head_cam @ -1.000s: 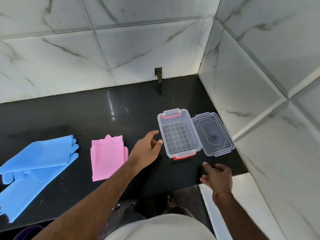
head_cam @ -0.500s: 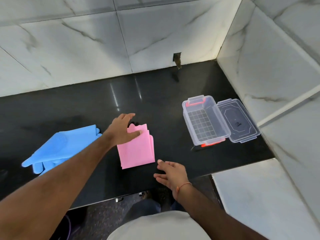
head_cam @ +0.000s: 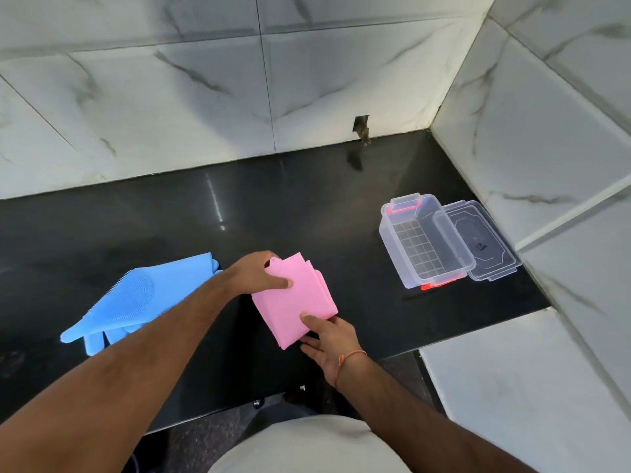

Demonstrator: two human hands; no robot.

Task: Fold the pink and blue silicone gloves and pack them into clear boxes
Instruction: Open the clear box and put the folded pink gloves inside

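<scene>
Since a moment ago I log both hands, left hand [head_cam: 261, 274] and right hand [head_cam: 329, 339], now gripping the folded pink gloves [head_cam: 293, 300]; clear box [head_cam: 421, 245] at 2 o'clock unfilled, blue gloves [head_cam: 143, 295] at 9 unfolded.

Left hand [head_cam: 261, 275] grips far corner of folded pink gloves [head_cam: 295, 302], thumb on top; right hand [head_cam: 328, 339] pinches near edge, w/ thumb on top & fingers under. Blue gloves [head_cam: 136, 297] lie flat on black counter [head_cam: 307, 199] just left. Clear box [head_cam: 425, 245] sits open at right, lid [head_cam: 483, 245] beside it, touching.
</scene>
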